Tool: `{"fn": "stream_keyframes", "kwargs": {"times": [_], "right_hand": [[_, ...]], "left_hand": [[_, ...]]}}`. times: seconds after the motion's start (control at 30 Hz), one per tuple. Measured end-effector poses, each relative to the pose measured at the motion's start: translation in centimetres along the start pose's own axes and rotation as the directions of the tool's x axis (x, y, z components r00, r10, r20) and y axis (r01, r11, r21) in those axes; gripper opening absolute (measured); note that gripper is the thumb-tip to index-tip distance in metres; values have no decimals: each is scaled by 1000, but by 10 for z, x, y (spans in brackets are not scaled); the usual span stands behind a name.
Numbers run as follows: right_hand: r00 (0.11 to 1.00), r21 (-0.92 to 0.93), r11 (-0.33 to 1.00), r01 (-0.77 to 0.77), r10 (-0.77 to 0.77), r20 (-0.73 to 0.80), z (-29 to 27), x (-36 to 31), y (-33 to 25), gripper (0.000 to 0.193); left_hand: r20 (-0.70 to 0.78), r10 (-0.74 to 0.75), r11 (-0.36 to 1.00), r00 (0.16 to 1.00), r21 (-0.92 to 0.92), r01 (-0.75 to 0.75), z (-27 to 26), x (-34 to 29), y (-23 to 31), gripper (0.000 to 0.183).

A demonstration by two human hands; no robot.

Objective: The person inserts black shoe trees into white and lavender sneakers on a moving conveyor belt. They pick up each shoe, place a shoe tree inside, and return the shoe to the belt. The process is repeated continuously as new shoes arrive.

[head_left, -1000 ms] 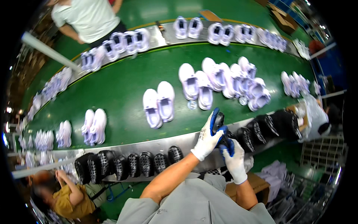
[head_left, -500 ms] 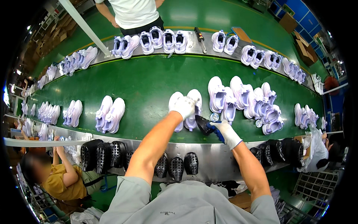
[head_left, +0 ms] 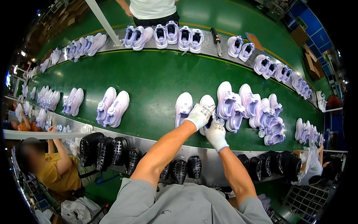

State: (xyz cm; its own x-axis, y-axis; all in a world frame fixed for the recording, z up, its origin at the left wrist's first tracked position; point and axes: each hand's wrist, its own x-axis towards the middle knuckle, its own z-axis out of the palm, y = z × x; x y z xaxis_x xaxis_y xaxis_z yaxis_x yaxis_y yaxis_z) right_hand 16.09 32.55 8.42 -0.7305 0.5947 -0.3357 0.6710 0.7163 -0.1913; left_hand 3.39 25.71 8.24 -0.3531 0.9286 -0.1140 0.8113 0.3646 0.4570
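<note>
A white and lilac sneaker lies on the green table with its toe pointing away from me. My left hand, in a white glove, is closed over its upper near the opening. Against the heel end is my gloved right hand, its fingers bent in toward the shoe. The hands cover the shoe's opening, and whatever the right fingers hold is hidden. Beside my left hand lies a matching sneaker. A small clear round item shows just past my right fingertips.
More sneakers crowd the table on the right, and a pair lies left. Black perforated shoe-shaped forms line the near metal ledge. On the far ledge are sneakers and a black-handled tool. One person stands opposite; another sits at left.
My right hand has moved in to the shoe's heel. The black curved piece it held is no longer visible. My left hand stays on the same shoe, and the whole view has shifted slightly.
</note>
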Motion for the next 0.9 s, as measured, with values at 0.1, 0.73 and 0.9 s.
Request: {"fn": "stream_keyframes", "kwargs": {"times": [0.1,0.73,0.9], "right_hand": [[996,173,982,72,-62,-63,-12,-12,34,58],[995,326,940,98,-88,-46,18,40,43,53],[992,49,998,28,-21,-127,30,47,5,59]], "left_hand": [[-59,-232,966,971,-130,223,14,-19,5,85],[5,-472,827,881,-344,445,72,0,-3,40],[-32,-604,746,796,-375,551,83,7,-6,31]]}}
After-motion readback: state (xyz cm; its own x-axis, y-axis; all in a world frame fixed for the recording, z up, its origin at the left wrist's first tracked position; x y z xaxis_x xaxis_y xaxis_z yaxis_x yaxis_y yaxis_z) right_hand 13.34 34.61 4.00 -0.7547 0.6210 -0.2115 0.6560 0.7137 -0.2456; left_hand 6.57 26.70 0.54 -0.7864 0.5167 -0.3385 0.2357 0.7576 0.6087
